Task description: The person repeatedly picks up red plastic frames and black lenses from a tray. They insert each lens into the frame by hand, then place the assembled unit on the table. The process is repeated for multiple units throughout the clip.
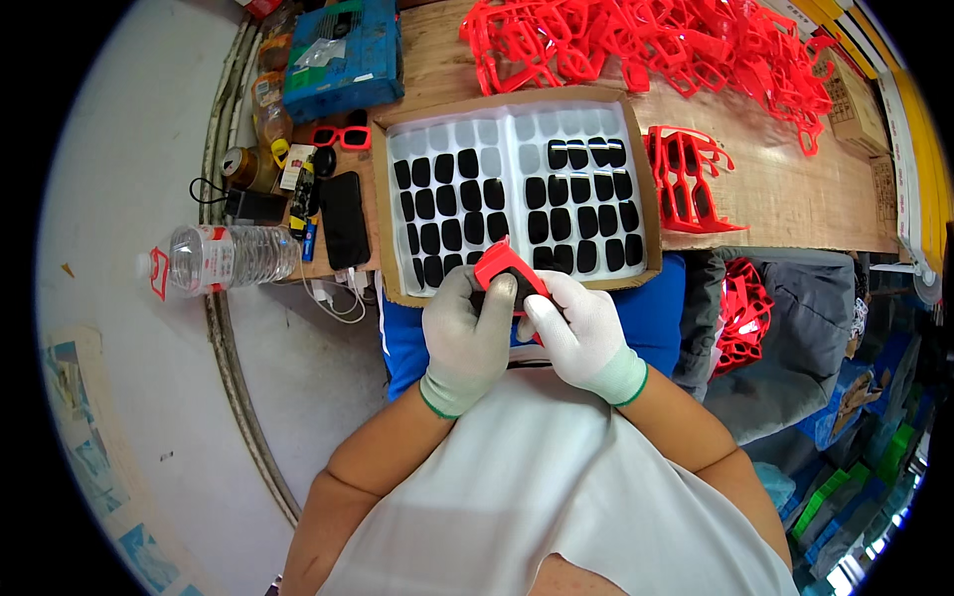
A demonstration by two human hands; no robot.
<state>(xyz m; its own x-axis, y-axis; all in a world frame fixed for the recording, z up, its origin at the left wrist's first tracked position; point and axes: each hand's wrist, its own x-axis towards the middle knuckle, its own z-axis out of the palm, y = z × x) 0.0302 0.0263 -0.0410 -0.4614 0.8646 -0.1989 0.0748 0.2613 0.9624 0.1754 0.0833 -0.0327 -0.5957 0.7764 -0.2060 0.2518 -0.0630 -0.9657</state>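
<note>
Both my hands wear white knit gloves with green cuffs. Between them, over the near edge of the tray, they hold a red sunglasses frame (503,260) with a dark lens in it. My left hand (467,328) pinches its left side, thumb pressed over the lens. My right hand (578,330) grips the other side with closed fingers; part of the frame is hidden behind the gloves. Just beyond lies a cardboard tray (651,199) with rows of black lenses (445,202) in a white liner; the far pockets hold no dark lenses.
A heap of red frames (676,50) covers the far right table. Several red sunglasses (686,179) lie right of the tray. At left are a phone (344,221), a water bottle (234,258) and a blue box (343,60). A grey bag (795,318) holds more red frames.
</note>
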